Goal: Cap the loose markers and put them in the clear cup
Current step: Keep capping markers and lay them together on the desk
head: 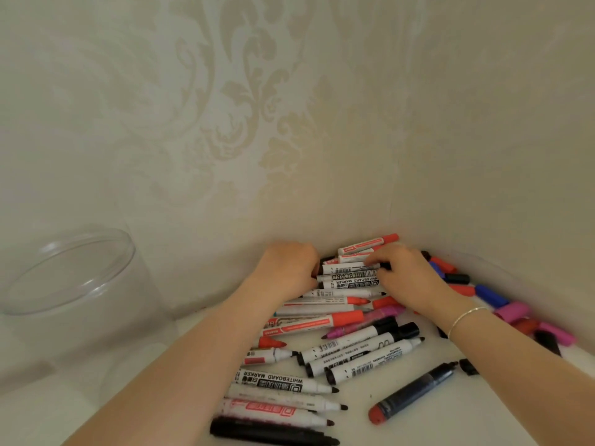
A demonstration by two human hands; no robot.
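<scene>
Uncapped markers [283, 386] on table, clear cup [74, 284] empty

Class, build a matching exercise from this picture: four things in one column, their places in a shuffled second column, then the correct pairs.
Things
1. clear cup
2. dark blue marker
3. loose caps
4. bracelet

Places
A. on the right wrist
B. heaped at the far right
C. at the left, beside the wall
D. apart from the pile, near right

Pairs: 1-C, 2-D, 3-B, 4-A
</scene>
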